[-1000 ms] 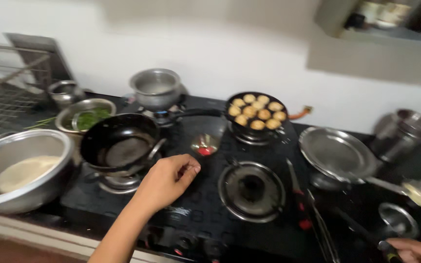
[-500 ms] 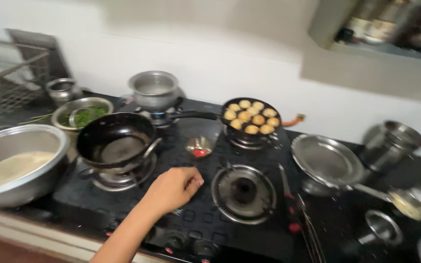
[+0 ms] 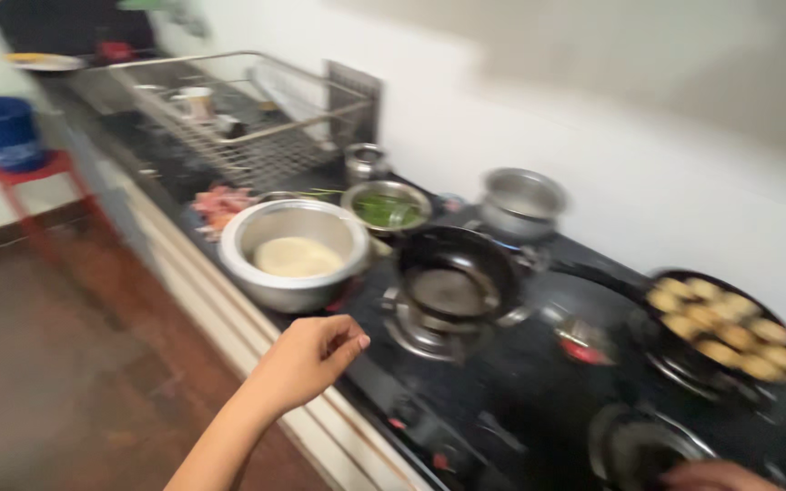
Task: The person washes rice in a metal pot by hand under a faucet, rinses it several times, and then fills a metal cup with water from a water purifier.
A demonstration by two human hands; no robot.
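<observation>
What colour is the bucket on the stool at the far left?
Blue: the bucket stands on a red stool, seen in the head view, though blurred.

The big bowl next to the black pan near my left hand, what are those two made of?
The big bowl looks like bare polished steel: silvery, with shiny walls. The black pan looks like dark coated or seasoned metal, matte black with a dull sheen; the blur leaves the exact kind open. The left hand touches neither.

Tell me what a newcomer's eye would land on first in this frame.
Probably the left hand, loosely curled and holding nothing, above the stove's front edge. Just beyond it sit a steel bowl of pale batter and a black wok on a burner. At far right, a dark mould pan holds golden dumplings.
</observation>
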